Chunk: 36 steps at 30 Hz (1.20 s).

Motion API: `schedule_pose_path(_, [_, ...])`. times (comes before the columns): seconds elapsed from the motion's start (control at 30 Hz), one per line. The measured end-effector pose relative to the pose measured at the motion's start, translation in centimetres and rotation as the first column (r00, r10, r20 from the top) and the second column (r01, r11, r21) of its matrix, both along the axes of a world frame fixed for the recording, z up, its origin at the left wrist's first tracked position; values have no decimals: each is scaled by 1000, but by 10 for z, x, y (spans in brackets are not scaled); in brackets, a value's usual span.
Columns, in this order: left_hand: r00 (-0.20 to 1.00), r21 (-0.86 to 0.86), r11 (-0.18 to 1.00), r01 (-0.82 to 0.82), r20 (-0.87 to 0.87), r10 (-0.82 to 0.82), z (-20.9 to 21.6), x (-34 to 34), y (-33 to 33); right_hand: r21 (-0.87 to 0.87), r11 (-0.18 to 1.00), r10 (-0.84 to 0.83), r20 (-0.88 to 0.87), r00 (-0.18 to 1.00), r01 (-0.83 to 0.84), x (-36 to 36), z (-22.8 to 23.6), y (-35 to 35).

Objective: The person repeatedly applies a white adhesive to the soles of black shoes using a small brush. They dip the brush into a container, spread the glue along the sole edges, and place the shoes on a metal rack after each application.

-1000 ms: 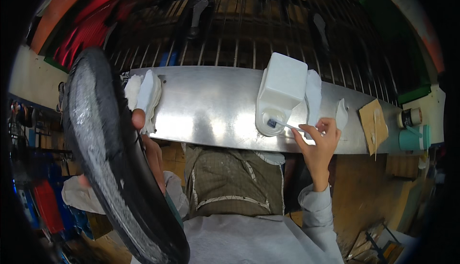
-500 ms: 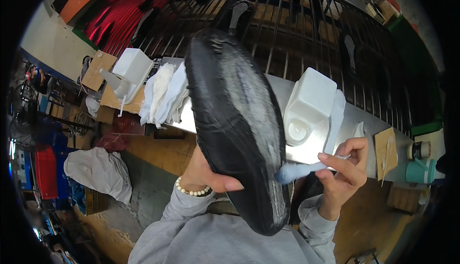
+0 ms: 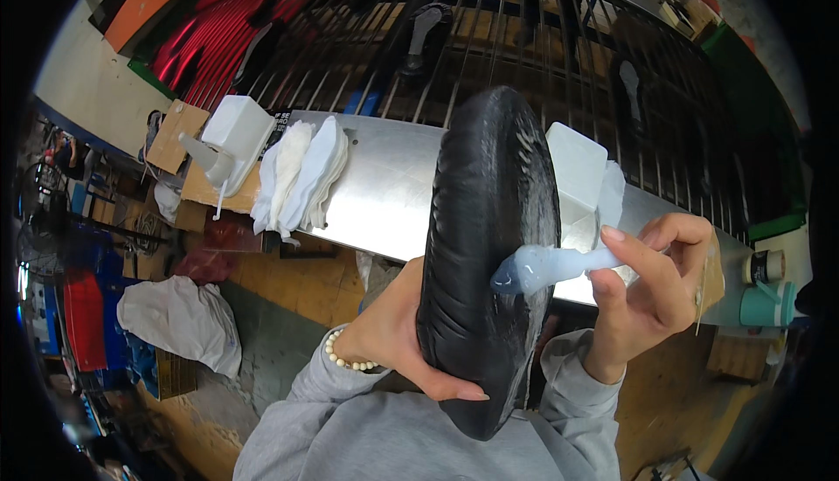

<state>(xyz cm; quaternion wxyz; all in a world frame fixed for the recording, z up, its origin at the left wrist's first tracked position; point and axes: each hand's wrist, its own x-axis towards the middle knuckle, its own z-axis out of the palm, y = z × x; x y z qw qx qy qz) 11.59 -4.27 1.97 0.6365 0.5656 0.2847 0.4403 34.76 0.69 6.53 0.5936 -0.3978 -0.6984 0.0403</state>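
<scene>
My left hand grips a black shoe upper stretched over a form, its thumb pressed on the near side and its other fingers hidden behind. The upper stands on edge, long and pleated along its rim, with a whitish smeared band on the underside at the right. In my right hand, between thumb and fingers, is a pale blue brush. Its wet, darker blue tip lies over the upper's dark side, next to the whitish band; whether it touches there I cannot tell.
A metal bench carries a white container behind the upper, another white container at left, and a stack of pale cloth pieces. Beyond runs a barred conveyor with several dark shoes. A teal cup stands right.
The upper has rolled and shifted right, so more of its pleated side shows and less of the whitish underside. The brush has moved up with my right hand.
</scene>
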Motion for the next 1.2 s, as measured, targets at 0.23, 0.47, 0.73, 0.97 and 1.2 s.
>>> schedule_pose_path(0.23, [999, -14, 999, -32, 12, 32, 2, 13, -1, 48, 997, -64, 8, 998, 63, 6, 13, 6])
schedule_pose_path(0.47, [988, 257, 966, 1, -152, 40, 9, 8, 7, 66, 990, -122, 12, 992, 121, 9, 22, 11])
schedule_pose_path(0.73, [979, 373, 928, -7, -187, 83, 13, 9, 5, 38, 998, -49, -71, 996, 52, 19, 19, 19])
schedule_pose_path(0.97, [992, 251, 968, -28, -108, 57, 11, 12, 1, 70, 992, 107, -33, 994, -105, 27, 11, 20])
schedule_pose_path(1.2, [998, 451, 891, 38, -56, -14, 4, 7, 17, 109, 958, 264, 22, 964, -264, 33, 10, 25])
